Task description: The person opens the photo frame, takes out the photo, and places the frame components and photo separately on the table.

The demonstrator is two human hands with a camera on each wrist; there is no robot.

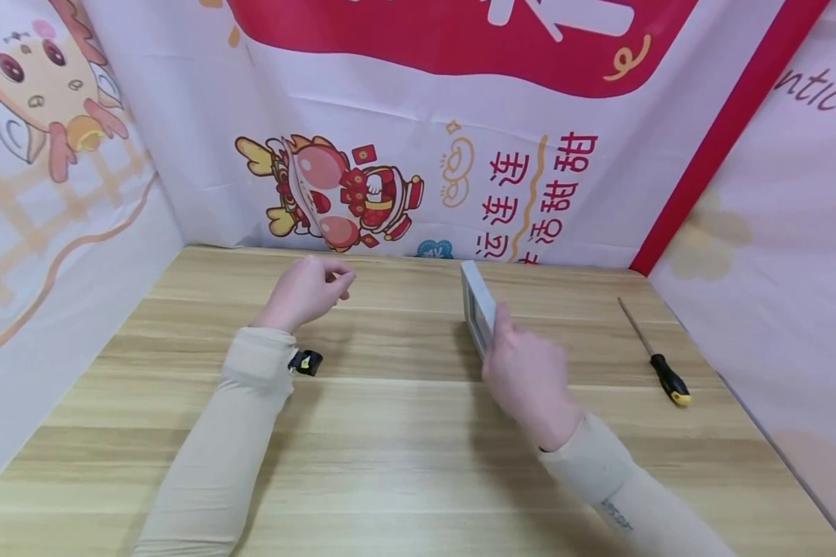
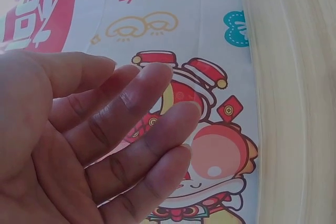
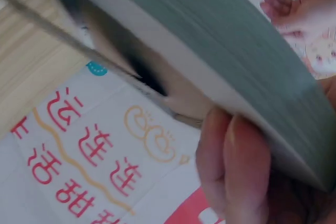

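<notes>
My right hand (image 1: 529,379) grips a grey rectangular frame (image 1: 483,292), which looks like a picture frame, by its near end. The frame stands on edge over the right-middle of the table, its index finger lying along the top edge. In the right wrist view, curled fingers (image 3: 247,163) hold the rim of the frame (image 3: 241,40), and a recess shows inside it, partly blurred. My left hand (image 1: 305,292) is at the table's back left, holding nothing. Its fingers (image 2: 142,129) are loosely bent in the left wrist view, with the thumb apart from the palm.
A screwdriver (image 1: 669,379) with a black and yellow handle lies on the right side of the wooden table (image 1: 390,449). Printed cloth (image 1: 390,93) hangs along the back and both sides. A small black device (image 1: 306,362) is strapped at my left wrist.
</notes>
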